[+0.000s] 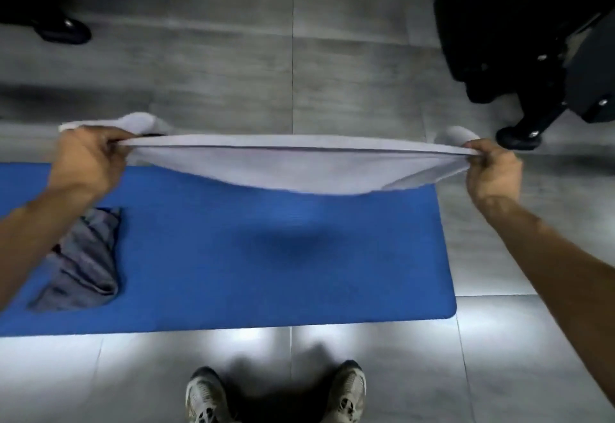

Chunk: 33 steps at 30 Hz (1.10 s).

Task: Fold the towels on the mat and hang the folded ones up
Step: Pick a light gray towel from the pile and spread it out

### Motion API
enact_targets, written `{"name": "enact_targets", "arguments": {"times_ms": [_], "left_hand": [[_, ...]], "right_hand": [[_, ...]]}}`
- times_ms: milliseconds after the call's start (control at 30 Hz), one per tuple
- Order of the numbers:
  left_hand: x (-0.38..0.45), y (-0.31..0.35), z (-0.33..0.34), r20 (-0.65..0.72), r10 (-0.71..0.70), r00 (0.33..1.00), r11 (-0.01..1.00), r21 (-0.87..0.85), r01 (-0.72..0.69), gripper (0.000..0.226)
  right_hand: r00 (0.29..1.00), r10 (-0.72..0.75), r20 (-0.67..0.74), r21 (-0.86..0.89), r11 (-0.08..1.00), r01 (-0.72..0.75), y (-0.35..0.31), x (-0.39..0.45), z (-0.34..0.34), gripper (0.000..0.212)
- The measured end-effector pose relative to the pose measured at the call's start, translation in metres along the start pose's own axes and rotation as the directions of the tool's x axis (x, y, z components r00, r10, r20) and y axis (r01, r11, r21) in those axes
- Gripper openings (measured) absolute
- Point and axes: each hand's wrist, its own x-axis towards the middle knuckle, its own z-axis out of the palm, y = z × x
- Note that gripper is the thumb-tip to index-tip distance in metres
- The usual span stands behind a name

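A pale grey towel [293,164] is stretched tight in the air above the far edge of the blue mat [266,256]. My left hand [85,158] grips its left end and my right hand [492,173] grips its right end. The towel hangs doubled, with its lower edge sagging over the mat. A darker grey towel [83,262] lies crumpled on the left part of the mat, partly hidden by my left forearm.
Grey floor tiles surround the mat. My two shoes [276,392] stand just before its near edge. A black wheeled object [519,39] sits at the far right. Another person's black shoe [63,31] is at the far left.
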Motion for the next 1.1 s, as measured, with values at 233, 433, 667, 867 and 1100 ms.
{"name": "enact_targets", "arguments": {"times_ms": [233,433,667,867,1100], "left_hand": [[-0.013,-0.062,0.092,0.111,0.056,0.992,0.996,0.062,-0.063,0.039],[-0.095,-0.174,0.232,0.106,0.046,0.993,0.973,0.22,-0.069,0.015],[-0.203,-0.294,0.354,0.215,0.069,0.974,0.941,0.309,-0.135,0.008],[-0.264,-0.336,0.372,0.36,-0.063,0.931,0.906,0.412,-0.098,0.014],[-0.287,-0.326,0.359,0.436,-0.251,0.864,0.83,0.556,-0.039,0.012]], "right_hand": [[1.0,0.0,-0.014,0.071,0.997,0.001,0.098,-0.016,0.112,0.035],[0.988,-0.133,0.075,-0.027,0.99,0.135,0.224,-0.062,0.255,0.04],[0.937,-0.169,0.305,-0.172,0.958,0.229,0.373,-0.126,0.367,0.036],[0.93,-0.198,0.309,-0.236,0.931,0.277,0.421,-0.165,0.382,0.045],[0.939,-0.178,0.295,-0.336,0.9,0.276,0.43,-0.204,0.371,0.049]]}}
